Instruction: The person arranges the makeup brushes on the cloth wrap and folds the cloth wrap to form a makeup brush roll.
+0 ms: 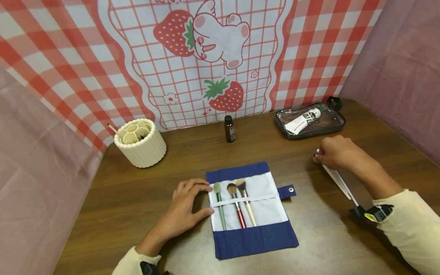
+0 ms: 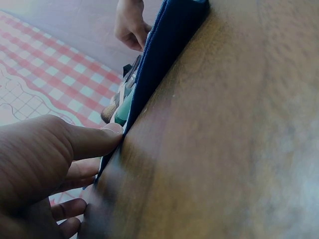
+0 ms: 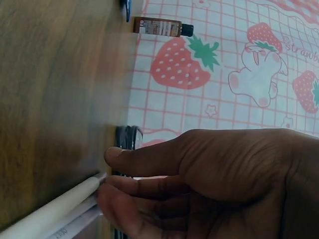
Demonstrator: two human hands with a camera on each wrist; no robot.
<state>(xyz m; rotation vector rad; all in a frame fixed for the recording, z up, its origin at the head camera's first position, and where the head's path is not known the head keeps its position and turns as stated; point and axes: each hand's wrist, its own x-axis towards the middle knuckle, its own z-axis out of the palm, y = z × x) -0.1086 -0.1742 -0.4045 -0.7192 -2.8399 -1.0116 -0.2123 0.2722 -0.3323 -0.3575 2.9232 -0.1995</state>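
A blue brush roll (image 1: 256, 238) lies unfolded on the table, with a pale inner panel. Three makeup brushes are tucked under its elastic band: a green one (image 1: 220, 206), a red-handled one (image 1: 237, 206) and a cream-handled one (image 1: 248, 206). My left hand (image 1: 187, 202) rests at the roll's left edge, thumb and fingers touching it; the thumb (image 2: 99, 139) meets the edge in the left wrist view. To the right, my right hand (image 1: 338, 152) is at the ends of slim white handles (image 1: 338, 183). Thumb and index stand apart there (image 3: 144, 174); the handles' far ends are partly hidden by the wrist.
A cream ribbed holder (image 1: 142, 151) with divided compartments stands at back left. A small brown bottle (image 1: 229, 131) is upright at the back. At back right lies a clear, black-edged pouch (image 1: 330, 120) with a white tube (image 1: 302, 121) on or in it. A checked cloth hangs behind.
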